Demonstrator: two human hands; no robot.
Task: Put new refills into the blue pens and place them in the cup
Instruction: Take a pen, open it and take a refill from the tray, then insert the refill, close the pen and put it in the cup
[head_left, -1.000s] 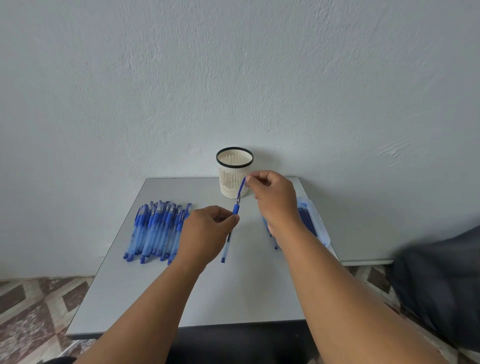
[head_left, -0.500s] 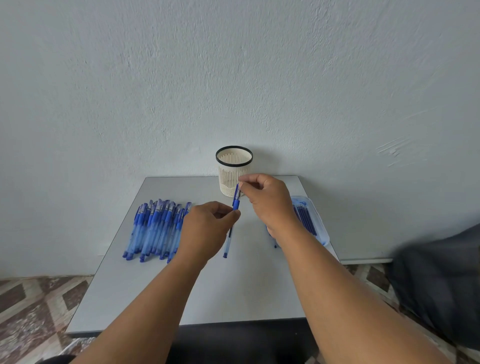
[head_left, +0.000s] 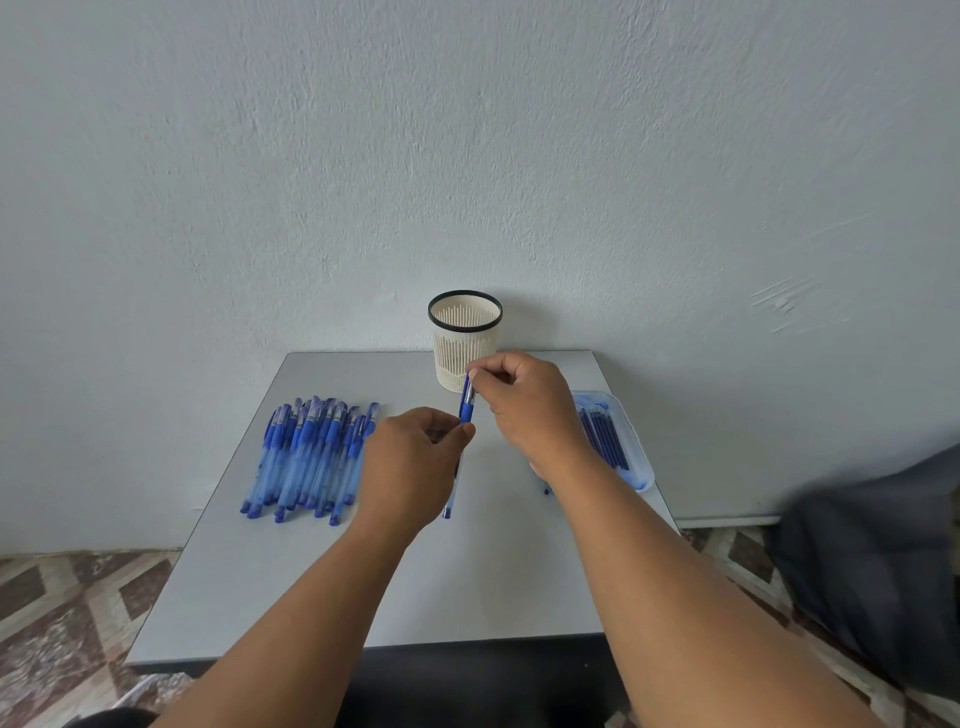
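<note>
My left hand (head_left: 413, 465) grips a blue pen (head_left: 466, 410) by its barrel, held nearly upright over the table's middle; its lower end shows below my palm. My right hand (head_left: 524, 402) pinches the pen's top end with thumb and fingertips. Just behind both hands stands the cream slotted cup (head_left: 464, 338) with a black rim, and nothing shows inside it. A row of several blue pens (head_left: 306, 457) lies on the left of the table. A clear tray (head_left: 626, 441) with dark blue refills (head_left: 605, 436) sits on the right, partly hidden by my right wrist.
The small grey table (head_left: 291, 571) stands against a pale wall. Patterned floor tiles show on both sides. A dark grey cloth shape (head_left: 872, 571) lies at the right, off the table. A small blue bit (head_left: 546, 490) lies beside my right forearm.
My right hand has come down toward my left hand, and the long refill that stuck out above the pen has gone down into the barrel. My left hand has hardly moved.
</note>
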